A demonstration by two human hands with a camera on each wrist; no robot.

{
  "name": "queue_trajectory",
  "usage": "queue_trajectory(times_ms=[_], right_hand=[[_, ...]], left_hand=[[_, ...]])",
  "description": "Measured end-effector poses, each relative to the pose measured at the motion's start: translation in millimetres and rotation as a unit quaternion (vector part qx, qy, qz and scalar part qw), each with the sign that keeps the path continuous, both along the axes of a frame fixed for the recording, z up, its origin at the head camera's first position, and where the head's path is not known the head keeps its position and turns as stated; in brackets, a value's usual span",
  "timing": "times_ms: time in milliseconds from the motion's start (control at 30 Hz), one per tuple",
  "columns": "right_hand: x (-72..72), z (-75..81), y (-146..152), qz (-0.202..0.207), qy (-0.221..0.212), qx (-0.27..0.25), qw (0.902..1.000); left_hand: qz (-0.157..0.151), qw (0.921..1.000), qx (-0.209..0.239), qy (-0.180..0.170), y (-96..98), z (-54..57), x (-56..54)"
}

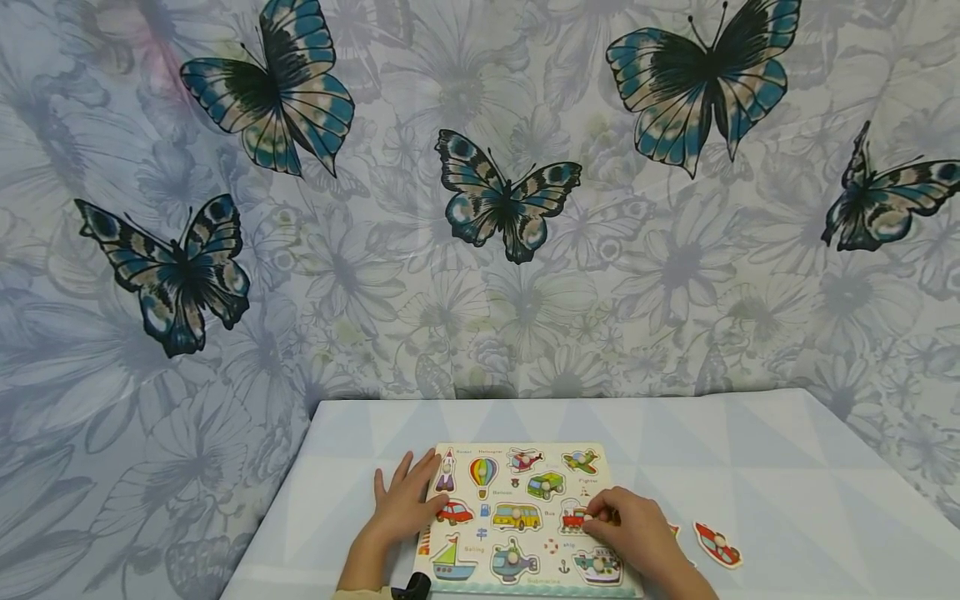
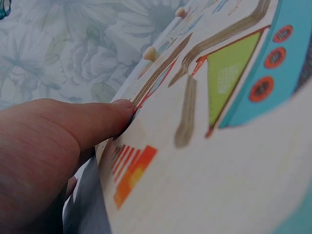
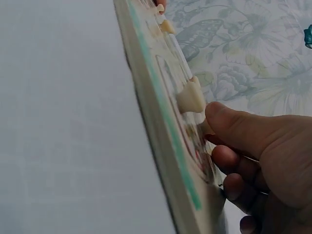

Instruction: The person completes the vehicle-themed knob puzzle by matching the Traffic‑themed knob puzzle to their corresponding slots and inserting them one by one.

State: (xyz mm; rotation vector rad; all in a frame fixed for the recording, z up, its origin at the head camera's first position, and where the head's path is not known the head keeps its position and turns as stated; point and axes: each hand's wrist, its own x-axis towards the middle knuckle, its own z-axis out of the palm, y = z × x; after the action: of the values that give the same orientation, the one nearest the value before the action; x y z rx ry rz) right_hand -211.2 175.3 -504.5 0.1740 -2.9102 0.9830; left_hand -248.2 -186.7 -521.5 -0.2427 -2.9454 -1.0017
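Note:
A wooden peg puzzle board (image 1: pixel 555 458) with vehicle pictures lies on the table. My left hand (image 1: pixel 401 504) rests at its left edge, fingers spread, thumb (image 2: pixel 109 119) on the top beside the red car picture (image 1: pixel 455 512). At the board's right side, my right hand (image 1: pixel 630 529) pinches the red train piece (image 1: pixel 572 518) between thumb and index finger, over the train's place. Close up, the right thumb (image 3: pixel 234 122) and curled fingers partly hide that piece, beside a pale wooden knob (image 3: pixel 191 97). Sailboat picture (image 1: pixel 454 562) shows no knob.
Right of the right hand lies a loose red piece (image 1: pixel 717 545) with a white border. Another loose piece (image 1: pixel 674 530) is mostly hidden behind that hand. The pale patterned table (image 1: pixel 360 433) meets a butterfly-printed cloth (image 1: pixel 510 333) at the back.

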Motion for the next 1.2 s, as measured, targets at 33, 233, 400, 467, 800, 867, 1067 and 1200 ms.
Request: queue_trajectory(times_ms=[33, 233, 400, 467, 800, 867, 1067, 1200], right_hand=[[-0.4, 0.6, 1, 0.004, -0.007, -0.007, 0.9999], [-1.2, 8.4, 9, 0.017, -0.032, -0.056, 0.9978], [-0.7, 21.3, 22, 0.010, -0.027, -0.060, 0.9978], [-1.1, 26.7, 30, 0.006, -0.026, -0.052, 0.9983], [-0.4, 40.1, 76, 0.062, -0.085, -0.025, 0.9942], [-0.3, 39.2, 84, 0.087, -0.093, -0.024, 0.9916], [1.0, 34.0, 99, 0.148, -0.138, -0.051, 0.9780], [1.5, 31.1, 103, 0.156, -0.152, -0.064, 0.9738]], left_hand=[[0.001, 1.0000, -0.002, 0.000, 0.1, -0.1, -0.2], [0.007, 0.9999, -0.009, -0.007, -0.3, -0.9, -0.7], [0.007, 0.9999, -0.007, -0.008, 0.0, -0.5, -0.7], [0.007, 0.9999, -0.005, -0.006, 0.4, -0.6, -0.9], [0.009, 0.9999, -0.011, -0.006, 0.2, -3.9, -2.8], [0.010, 0.9998, -0.015, -0.006, -0.4, -4.5, -3.0], [0.008, 0.9999, -0.010, -0.006, 0.1, -2.7, -1.5], [0.009, 0.9999, -0.010, -0.009, 1.5, -1.3, -1.1]])
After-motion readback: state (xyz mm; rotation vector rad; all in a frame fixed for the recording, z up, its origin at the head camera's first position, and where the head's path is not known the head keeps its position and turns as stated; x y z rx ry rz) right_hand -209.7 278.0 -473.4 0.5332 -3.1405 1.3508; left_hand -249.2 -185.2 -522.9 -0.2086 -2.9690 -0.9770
